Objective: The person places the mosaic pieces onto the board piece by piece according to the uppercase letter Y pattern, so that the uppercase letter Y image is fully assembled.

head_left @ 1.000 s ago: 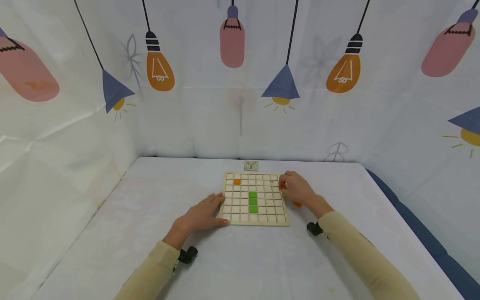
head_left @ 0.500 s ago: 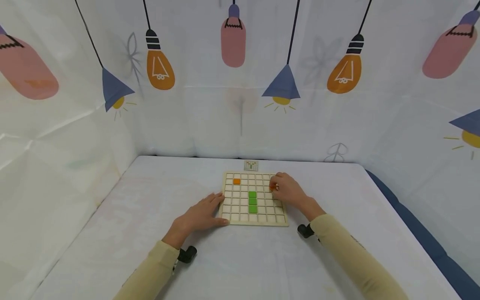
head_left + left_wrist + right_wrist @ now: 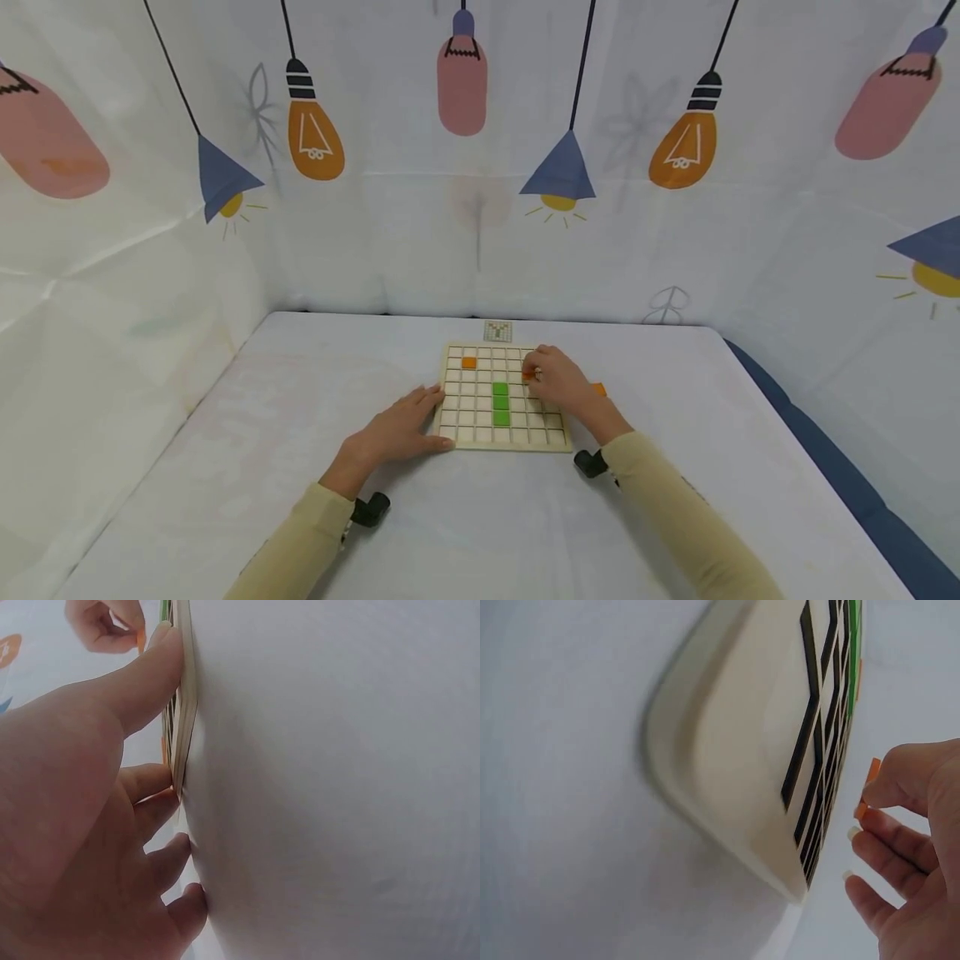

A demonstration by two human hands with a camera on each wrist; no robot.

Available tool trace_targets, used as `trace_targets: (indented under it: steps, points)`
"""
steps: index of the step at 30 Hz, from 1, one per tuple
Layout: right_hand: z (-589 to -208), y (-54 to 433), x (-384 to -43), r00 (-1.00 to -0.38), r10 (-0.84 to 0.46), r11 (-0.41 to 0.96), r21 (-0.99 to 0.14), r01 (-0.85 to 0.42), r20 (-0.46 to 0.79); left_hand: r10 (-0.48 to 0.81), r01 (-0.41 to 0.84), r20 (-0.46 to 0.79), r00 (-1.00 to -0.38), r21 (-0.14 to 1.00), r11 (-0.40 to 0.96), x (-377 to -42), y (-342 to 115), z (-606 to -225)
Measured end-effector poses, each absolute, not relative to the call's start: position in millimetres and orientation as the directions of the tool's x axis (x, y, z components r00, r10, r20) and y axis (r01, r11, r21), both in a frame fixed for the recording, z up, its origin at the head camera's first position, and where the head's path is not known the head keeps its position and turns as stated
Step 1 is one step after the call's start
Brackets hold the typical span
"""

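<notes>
Tan sleeves [image 3: 690, 517] are running off the bottom of the head view; thin dark marks on the right one are showing too small to read. A black device [image 3: 371, 510] is sitting at the left wrist, another at the right. The left hand [image 3: 393, 429] is steadying a pale gridded board [image 3: 467, 433], thumb at its near left corner, the other fingers slightly spread along its left edge. The board is lying flat on the white table [image 3: 480, 525], three green tiles [image 3: 501, 402] forming a column in its grid. The right hand [image 3: 558, 379] is pinching an orange piece [image 3: 874, 768] over the board's far right part and covering several squares; whether the piece is touching the grid, I cannot tell. A loose orange tile [image 3: 598, 389] is peeking out past the right wrist, partly hidden. An orange tile in the grid [image 3: 468, 363] is filling a far left square. Beyond the board, a small card [image 3: 498, 331] is showing a gridded pattern, its details hard to make out. Behind, a white backdrop [image 3: 405, 225] is displaying printed lamps, the outermost ones being cut off.
</notes>
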State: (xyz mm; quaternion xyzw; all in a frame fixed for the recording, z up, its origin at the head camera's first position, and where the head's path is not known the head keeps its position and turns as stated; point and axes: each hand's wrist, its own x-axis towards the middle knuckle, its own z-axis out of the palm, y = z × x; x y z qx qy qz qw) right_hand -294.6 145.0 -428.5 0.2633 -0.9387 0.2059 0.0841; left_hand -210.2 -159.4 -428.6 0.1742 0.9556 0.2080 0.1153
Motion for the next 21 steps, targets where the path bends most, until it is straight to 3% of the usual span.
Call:
trace_targets:
  steps: [12,21]
  points:
    - [-432,120,-287,-0.853,-0.465,0.755,-0.399,-0.521,0.235,0.389,0.289,-0.141,-0.910,0.454,0.843,-211,-159,-430]
    - [-429,103,-286,-0.837,-0.501,0.762,-0.346,-0.547,0.220,0.375,0.276,-0.155,-0.914,0.442,0.854,-213,-161,-433]
